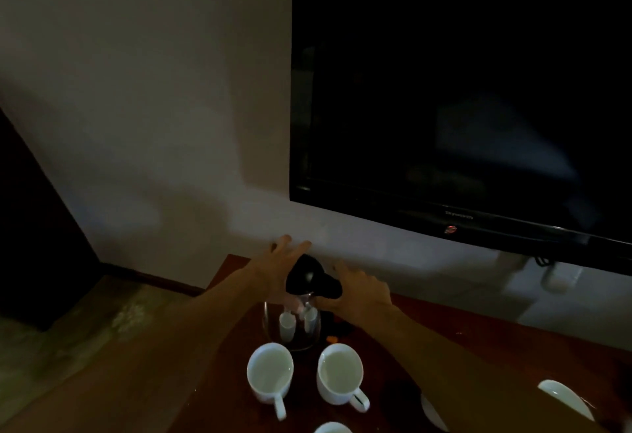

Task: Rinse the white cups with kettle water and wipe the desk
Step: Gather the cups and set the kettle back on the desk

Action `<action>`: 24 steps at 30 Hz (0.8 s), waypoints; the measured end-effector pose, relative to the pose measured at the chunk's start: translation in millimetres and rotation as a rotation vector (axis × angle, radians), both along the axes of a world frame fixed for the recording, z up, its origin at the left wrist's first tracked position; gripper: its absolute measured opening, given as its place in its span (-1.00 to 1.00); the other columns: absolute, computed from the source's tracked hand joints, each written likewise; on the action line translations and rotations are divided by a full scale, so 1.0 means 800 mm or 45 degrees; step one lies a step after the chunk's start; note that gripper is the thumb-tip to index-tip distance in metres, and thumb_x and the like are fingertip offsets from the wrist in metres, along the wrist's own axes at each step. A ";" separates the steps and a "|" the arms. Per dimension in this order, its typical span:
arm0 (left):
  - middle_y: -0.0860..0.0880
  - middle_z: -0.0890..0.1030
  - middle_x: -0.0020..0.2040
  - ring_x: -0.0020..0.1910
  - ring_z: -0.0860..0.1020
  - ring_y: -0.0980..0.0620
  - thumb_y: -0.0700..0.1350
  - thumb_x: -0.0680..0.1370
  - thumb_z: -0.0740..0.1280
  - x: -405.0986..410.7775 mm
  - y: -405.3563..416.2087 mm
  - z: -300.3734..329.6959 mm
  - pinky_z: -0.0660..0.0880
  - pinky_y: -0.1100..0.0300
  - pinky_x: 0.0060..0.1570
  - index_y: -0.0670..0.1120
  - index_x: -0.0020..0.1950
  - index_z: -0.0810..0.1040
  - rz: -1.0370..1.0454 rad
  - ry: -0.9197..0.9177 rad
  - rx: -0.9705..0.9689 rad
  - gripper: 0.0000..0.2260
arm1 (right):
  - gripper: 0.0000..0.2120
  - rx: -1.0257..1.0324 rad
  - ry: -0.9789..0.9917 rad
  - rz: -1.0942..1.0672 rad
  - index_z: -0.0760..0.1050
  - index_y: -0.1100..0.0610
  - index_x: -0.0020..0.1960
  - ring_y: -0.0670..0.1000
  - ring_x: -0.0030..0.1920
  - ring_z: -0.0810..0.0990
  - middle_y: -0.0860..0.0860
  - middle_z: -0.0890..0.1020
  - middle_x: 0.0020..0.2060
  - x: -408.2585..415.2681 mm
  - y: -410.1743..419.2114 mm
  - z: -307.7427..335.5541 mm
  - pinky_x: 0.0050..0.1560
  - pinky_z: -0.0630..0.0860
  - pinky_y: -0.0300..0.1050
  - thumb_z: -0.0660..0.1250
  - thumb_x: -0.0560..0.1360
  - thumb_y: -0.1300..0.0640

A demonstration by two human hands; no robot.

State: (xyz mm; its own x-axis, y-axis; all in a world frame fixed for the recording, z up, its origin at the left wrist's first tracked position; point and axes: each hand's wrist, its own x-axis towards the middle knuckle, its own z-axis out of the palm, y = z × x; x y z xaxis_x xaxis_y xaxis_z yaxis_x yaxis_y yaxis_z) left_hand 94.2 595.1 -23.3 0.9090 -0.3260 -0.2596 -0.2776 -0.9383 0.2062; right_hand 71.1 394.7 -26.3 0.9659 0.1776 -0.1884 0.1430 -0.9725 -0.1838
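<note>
Dimly lit, the head view looks down on a dark reddish-brown wooden desk (pixel 513 357) set against a pale wall. A clear glass kettle with a black lid (pixel 301 309) stands near the desk's back edge. The left hand (pixel 273 271) lies against the kettle's far left side with fingers straight and spread. The right hand (pixel 359 292) curls its fingers and thumb round the black handle at the lid. Two white handled cups stand just in front of the kettle: left cup (pixel 270 376) and right cup (pixel 340 374), close together. A black flat-screen television (pixel 461 90) hangs on the wall above.
</note>
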 end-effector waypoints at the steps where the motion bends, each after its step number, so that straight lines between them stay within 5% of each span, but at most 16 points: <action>1: -0.11 -0.12 0.62 0.59 0.01 -0.26 0.22 0.32 0.59 0.004 0.001 -0.003 0.26 -0.20 0.48 0.11 0.64 -0.15 -0.024 0.038 0.001 0.15 | -0.24 -0.006 0.025 0.004 0.35 -0.02 0.43 0.10 0.19 0.61 0.03 0.60 0.24 0.003 0.001 -0.003 0.10 0.56 0.00 0.35 0.40 -0.44; 14: -0.02 0.27 0.45 0.41 0.29 -0.17 0.28 0.24 0.59 0.014 -0.004 -0.010 0.42 -0.13 0.33 0.04 0.57 0.09 -0.135 0.027 -0.086 0.07 | -0.49 0.386 0.155 -0.116 0.58 0.04 0.24 0.05 0.07 0.65 0.03 0.68 0.09 0.002 -0.002 -0.018 0.07 0.60 -0.04 0.50 0.40 -0.21; 20: 0.04 0.31 0.40 0.35 0.34 -0.10 0.27 0.19 0.61 0.010 -0.053 0.054 0.47 -0.10 0.25 0.13 0.54 0.09 -0.172 -0.056 0.004 0.07 | -0.56 0.389 0.048 -0.202 0.52 0.02 0.22 0.05 0.06 0.65 0.00 0.67 0.08 -0.013 -0.034 0.020 0.10 0.60 -0.04 0.45 0.46 -0.20; 24: 0.04 0.25 0.47 0.38 0.32 -0.10 0.22 0.23 0.62 -0.001 -0.120 0.104 0.47 -0.12 0.26 0.12 0.58 0.05 -0.264 -0.117 0.026 0.08 | -0.59 0.384 -0.071 -0.240 0.44 0.06 0.20 0.09 0.06 0.63 0.04 0.65 0.07 -0.041 -0.099 0.061 -0.05 0.47 -0.13 0.41 0.51 -0.18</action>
State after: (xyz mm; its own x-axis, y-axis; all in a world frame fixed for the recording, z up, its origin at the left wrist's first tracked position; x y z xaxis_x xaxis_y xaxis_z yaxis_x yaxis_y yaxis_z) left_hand 93.2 499.0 59.6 0.8432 -0.5040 -0.1869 -0.4818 -0.8628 0.1530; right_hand 38.7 315.5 22.1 0.9943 0.0349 -0.1012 -0.0160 -0.8860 -0.4633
